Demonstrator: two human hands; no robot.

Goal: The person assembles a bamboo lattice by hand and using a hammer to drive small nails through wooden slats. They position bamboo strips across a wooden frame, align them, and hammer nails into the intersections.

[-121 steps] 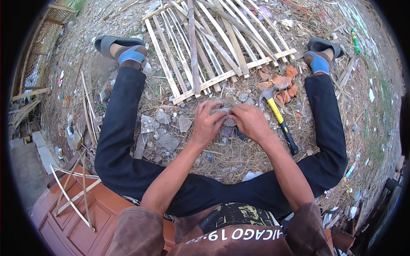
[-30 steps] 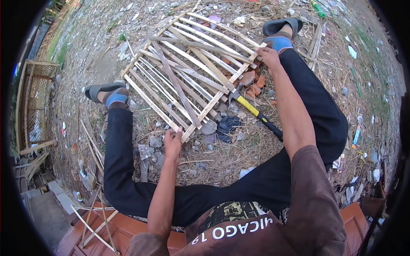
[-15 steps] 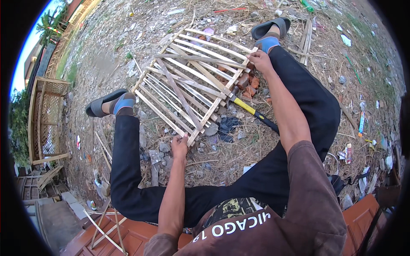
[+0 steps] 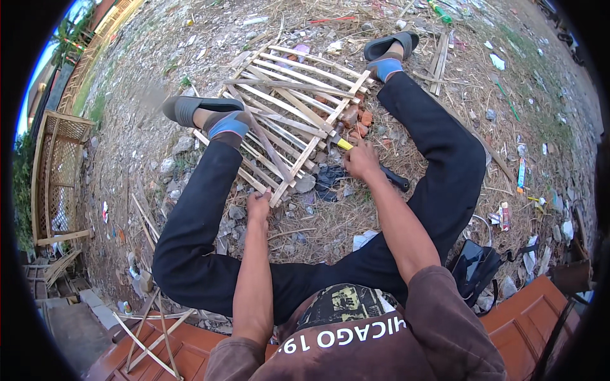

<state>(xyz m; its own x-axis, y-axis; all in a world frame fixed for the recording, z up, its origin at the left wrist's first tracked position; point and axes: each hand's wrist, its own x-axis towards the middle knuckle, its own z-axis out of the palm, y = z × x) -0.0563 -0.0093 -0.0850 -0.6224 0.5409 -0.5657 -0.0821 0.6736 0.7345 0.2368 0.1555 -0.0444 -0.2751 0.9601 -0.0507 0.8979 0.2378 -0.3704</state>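
Note:
A panel of pale wooden slats lies on the ground between my legs, with two slats laid slantwise over it. My left hand pinches the end of a slat at its near left corner. By the panel's near edge, my right hand is closed around the yellow and black handle of a hammer. The hammer head rests close to the edge strip, and the black grip end sticks out past my hand. My left foot in a grey sandal covers the panel's left end.
Broken red bricks lie beside the panel's right part. A black plastic bag sits near its front edge. Loose slats lie at the far right, and crossed sticks stand at lower left. A dark bag is beside my right thigh.
My right hand has left the panel's far right corner and come nearer, taking hold of the hammer handle. My left foot has moved right onto the panel's left end. My left hand stays at its corner.

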